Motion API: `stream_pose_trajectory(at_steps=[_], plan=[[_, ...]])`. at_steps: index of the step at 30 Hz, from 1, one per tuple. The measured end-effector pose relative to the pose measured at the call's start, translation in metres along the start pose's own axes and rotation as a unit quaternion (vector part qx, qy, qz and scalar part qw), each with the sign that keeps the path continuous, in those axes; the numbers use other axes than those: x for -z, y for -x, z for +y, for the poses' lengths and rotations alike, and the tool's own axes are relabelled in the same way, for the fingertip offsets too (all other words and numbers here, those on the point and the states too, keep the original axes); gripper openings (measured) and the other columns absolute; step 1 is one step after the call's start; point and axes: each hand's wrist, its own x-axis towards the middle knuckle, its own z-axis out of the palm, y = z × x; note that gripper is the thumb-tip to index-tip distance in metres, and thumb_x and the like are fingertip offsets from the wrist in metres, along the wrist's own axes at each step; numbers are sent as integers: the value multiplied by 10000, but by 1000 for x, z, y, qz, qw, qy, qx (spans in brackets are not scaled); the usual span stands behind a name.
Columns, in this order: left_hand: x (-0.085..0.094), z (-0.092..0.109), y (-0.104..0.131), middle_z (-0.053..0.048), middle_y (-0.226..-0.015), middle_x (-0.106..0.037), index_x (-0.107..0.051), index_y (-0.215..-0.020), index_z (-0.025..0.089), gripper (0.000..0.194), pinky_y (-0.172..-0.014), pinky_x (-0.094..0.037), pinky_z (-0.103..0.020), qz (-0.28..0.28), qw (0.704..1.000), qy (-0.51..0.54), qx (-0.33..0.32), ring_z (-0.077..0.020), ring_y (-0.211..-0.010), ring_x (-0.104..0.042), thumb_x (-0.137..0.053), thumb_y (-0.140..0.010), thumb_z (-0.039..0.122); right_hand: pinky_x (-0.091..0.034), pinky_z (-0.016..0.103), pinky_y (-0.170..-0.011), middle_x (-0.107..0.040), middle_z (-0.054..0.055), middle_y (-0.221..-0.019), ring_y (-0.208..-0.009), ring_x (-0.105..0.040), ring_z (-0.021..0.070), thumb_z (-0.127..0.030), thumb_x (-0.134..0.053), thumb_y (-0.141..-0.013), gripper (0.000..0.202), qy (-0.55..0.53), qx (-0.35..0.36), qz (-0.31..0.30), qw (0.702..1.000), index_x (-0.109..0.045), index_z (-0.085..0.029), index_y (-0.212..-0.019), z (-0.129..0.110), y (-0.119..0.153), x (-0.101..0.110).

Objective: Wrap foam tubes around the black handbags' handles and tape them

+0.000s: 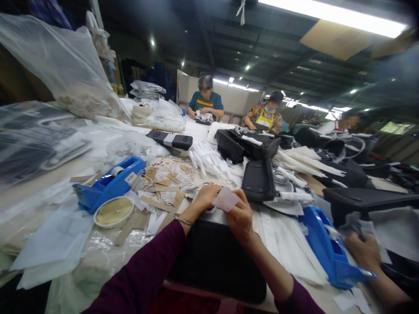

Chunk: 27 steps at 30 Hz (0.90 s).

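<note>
A black flat bag (219, 261) lies at the table's near edge, below both of my hands. My right hand (240, 216) pinches a small translucent white sheet (226, 199) between thumb and fingers, above the bag's far edge. Close beside it on the left, my left hand (207, 196) is bent over the bag's far end with its fingers closed; what they hold, if anything, is hidden. Some grey, shiny material shows between the two hands.
Blue tape dispensers (109, 183) (334, 248) stand left and right. Tags with strings (165, 174), a round tub (114, 212) and white strips (284, 240) surround the bag. A co-worker's hand (365, 250) is at the right. Other people work across the table.
</note>
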Motion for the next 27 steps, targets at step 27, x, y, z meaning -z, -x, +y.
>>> stream_pose_trajectory(at_steps=[27], plan=[[-1,-10,-6,31,-989,-692,-738,-847,265,484,-889,-406,-320,-6,990,94,-101,-191,-934,-543,-430,-576,9,-494,369,-984,-660,105,-1154,-1205,-533,224,-80,-470,-889,234,67,77,-250,963,-634,-147,-1042,-57,83,27]])
